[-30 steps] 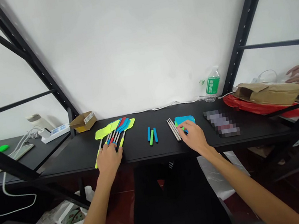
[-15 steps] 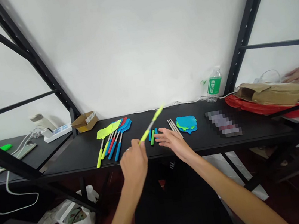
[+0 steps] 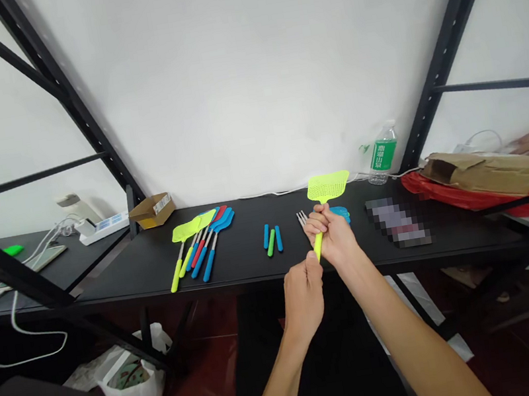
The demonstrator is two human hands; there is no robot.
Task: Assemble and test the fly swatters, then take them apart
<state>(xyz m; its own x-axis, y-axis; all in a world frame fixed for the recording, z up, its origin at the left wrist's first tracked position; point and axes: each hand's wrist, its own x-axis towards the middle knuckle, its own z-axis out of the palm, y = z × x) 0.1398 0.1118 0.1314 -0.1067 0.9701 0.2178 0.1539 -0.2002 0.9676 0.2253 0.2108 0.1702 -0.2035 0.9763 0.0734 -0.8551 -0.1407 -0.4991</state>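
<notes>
A yellow-green fly swatter is held up above the table, its perforated head toward the wall. My left hand is closed round the lower end of its handle. Higher up, just below the head, my right hand wraps round the shaft and hides most of it. Behind the right hand, blue swatter heads are partly covered, and several metal rods lie beside them. Two blue handles and a green handle lie left of my hands. Further left is a row of assembled swatters in yellow-green, red and blue.
A small cardboard box and a power strip stand at the left. Toward the right are a water bottle, a blurred item and a brown package on red plastic. Another person's hand shows at the far right. Black shelf posts flank the table.
The fly swatter has moved right and turned so its head's flat face shows. My right hand went from open to gripping its shaft. My left hand moved right, still holding the handle.
</notes>
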